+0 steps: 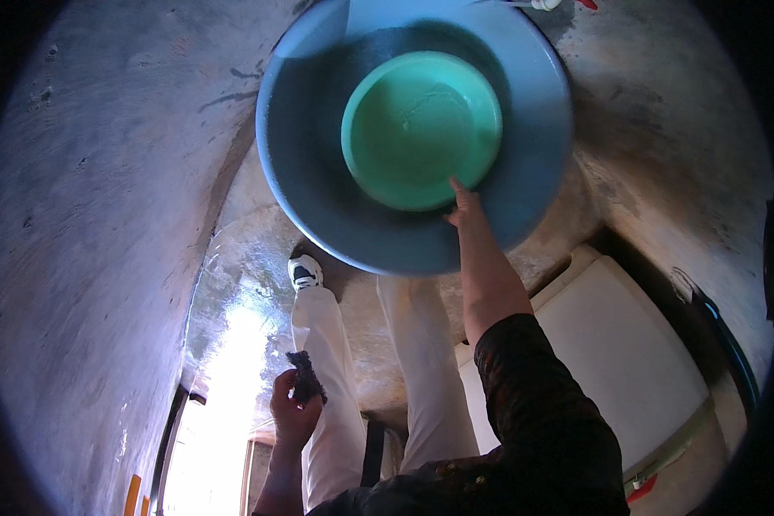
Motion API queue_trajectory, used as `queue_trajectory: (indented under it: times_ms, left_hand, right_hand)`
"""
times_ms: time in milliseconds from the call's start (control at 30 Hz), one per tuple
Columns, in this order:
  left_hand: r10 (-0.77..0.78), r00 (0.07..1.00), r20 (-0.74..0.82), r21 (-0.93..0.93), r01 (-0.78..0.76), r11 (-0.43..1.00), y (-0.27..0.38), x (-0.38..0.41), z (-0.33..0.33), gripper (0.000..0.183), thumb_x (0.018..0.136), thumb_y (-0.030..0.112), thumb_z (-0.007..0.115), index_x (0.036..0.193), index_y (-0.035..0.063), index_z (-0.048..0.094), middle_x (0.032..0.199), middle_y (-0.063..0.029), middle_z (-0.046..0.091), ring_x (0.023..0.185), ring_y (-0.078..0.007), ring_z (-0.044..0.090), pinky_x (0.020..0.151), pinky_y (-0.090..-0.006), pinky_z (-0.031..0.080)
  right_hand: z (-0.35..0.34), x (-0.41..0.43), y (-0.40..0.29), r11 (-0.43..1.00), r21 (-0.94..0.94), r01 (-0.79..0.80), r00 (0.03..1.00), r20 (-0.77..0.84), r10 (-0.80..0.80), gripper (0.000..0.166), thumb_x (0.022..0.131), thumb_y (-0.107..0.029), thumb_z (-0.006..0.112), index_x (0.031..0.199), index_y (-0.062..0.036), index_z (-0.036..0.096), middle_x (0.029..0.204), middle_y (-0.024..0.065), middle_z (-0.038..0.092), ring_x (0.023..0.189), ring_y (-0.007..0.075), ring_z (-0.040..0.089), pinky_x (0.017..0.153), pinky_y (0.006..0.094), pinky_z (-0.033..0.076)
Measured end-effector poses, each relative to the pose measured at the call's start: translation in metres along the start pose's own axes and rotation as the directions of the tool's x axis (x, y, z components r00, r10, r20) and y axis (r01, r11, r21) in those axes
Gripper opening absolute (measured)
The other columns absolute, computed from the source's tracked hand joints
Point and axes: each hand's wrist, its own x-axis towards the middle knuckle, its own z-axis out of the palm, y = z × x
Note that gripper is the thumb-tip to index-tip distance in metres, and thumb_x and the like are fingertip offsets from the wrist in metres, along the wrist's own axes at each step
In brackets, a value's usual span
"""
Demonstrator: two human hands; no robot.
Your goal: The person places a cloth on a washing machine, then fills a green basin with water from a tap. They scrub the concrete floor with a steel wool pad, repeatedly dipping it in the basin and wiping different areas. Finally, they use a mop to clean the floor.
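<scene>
A green plastic basin (419, 135) sits inside a much larger blue tub (535, 155), which stands in front of me. My right hand (463, 203) is at the green basin's near rim, thumb over the edge and the other fingers outside it, gripping the rim. Some clear water seems to lie in the green basin. Down at the left, my left hand (297, 406) holds a dark, ragged scrubbing pad (307, 379) beside my left trouser leg, away from the tub.
Rough plastered walls (103, 193) rise on both sides. A white shoe (306, 272) stands on the shiny, wet-looking floor just below the tub. At the right is a large white lidded container (625, 348), with a dark hose-like thing (729, 348) beyond it.
</scene>
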Motion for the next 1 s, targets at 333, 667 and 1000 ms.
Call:
queue_trajectory:
  times_ms: [333, 667, 1000]
  left_hand:
    - [0.003, 1.0, -0.003, -0.018, -0.003, 1.0, -0.003, 0.0, -0.001, 0.043, 0.064, -0.004, 0.056, 0.106, -0.0011, 0.045, 0.089, -0.0078, 0.052, 0.076, -0.0124, 0.052, 0.063, -0.0241, 0.047]
    - [-0.006, 1.0, 0.013, -0.055, 0.007, 0.998, -0.002, -0.006, 0.006, 0.046, 0.062, -0.004, 0.056, 0.107, -0.0015, 0.045, 0.093, -0.0096, 0.051, 0.083, -0.0145, 0.053, 0.067, -0.0259, 0.048]
    - [0.012, 1.0, 0.017, -0.04, -0.011, 0.999, 0.003, -0.006, 0.006, 0.047, 0.064, -0.002, 0.059, 0.108, -0.0008, 0.044, 0.094, -0.0092, 0.051, 0.083, -0.0152, 0.053, 0.068, -0.0263, 0.048]
  right_hand:
    - [-0.02, -0.049, 0.014, 0.912, 0.383, -0.145, 0.898, 0.437, -0.041, 0.037, 0.082, -0.013, 0.052, 0.116, -0.0059, 0.041, 0.118, 0.0122, 0.045, 0.107, 0.0299, 0.048, 0.084, 0.0467, 0.047]
    - [-0.011, -0.137, -0.056, 0.987, 0.159, 0.028, 0.937, 0.339, -0.081, 0.038, 0.085, -0.007, 0.039, 0.121, 0.0014, 0.031, 0.119, 0.0212, 0.036, 0.107, 0.0362, 0.043, 0.092, 0.0492, 0.039]
    - [0.109, -0.135, -0.071, 0.932, 0.35, 0.092, 0.945, 0.263, -0.192, 0.043, 0.085, -0.008, 0.041, 0.123, 0.0016, 0.025, 0.117, 0.0188, 0.035, 0.107, 0.0334, 0.041, 0.086, 0.0434, 0.042]
